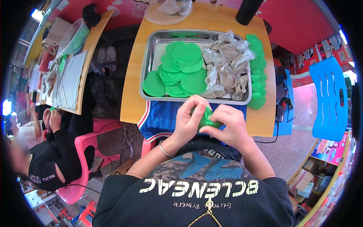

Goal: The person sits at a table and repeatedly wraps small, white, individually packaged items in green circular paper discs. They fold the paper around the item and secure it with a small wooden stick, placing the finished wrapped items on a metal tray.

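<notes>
Close to my body, at the table's front edge, my left hand (189,116) and my right hand (231,125) pinch a folded, shiny green rubbery piece (206,120) between them. Fingers and thumbs of both hands are closed on it; its inside is hidden. Just beyond them stands a metal tray (142,77). Flat green discs (187,52) lie in overlapping piles on its left side. Several small clear plastic bags with a grey-brown filling (228,53) are heaped on its right side. Along the tray's right, a row of green rounded pieces (258,99) lies on the wooden table (130,94).
Blue cloth (160,118) hangs below the table's front edge. A black cylinder (248,11) and a clear plastic bowl (151,16) stand at the back. To the right is a blue chair (329,123). At left, another person (51,162) sits on a pink chair (80,151) by a second table.
</notes>
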`<action>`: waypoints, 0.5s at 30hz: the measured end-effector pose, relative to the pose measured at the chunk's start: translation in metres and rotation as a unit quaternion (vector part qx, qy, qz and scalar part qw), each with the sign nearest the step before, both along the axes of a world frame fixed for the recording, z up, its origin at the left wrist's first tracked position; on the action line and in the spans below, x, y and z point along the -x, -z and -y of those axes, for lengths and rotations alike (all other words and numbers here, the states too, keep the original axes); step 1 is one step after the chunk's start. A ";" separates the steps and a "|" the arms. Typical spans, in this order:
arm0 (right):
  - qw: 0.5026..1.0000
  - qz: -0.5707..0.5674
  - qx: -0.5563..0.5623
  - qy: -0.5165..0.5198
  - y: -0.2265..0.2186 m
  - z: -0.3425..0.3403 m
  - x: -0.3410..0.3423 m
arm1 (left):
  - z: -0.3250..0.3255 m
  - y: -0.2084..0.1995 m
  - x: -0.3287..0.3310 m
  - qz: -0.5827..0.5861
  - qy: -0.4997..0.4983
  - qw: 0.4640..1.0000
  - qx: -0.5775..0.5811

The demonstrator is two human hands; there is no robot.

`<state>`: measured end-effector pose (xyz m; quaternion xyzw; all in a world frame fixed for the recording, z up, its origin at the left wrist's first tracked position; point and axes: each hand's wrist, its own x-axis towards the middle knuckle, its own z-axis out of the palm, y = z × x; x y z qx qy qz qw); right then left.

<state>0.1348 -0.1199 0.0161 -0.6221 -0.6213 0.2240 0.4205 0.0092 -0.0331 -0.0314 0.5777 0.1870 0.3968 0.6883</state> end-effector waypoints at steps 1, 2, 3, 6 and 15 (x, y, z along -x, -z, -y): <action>0.999 -0.026 -0.005 0.018 0.001 0.000 0.001 | -0.001 -0.002 0.000 0.008 -0.014 1.000 0.025; 0.999 -0.037 -0.003 0.035 0.002 -0.001 0.004 | -0.004 -0.003 -0.001 0.017 -0.029 0.998 0.048; 0.998 -0.049 0.000 0.051 0.003 -0.002 0.007 | -0.008 -0.003 -0.001 0.017 -0.034 0.998 0.046; 0.999 0.012 -0.038 0.017 0.011 -0.002 0.006 | -0.010 -0.004 -0.001 -0.004 0.032 0.999 0.010; 0.995 -0.028 -0.069 0.064 0.016 -0.009 0.006 | 0.001 -0.009 -0.010 0.119 0.103 0.955 0.250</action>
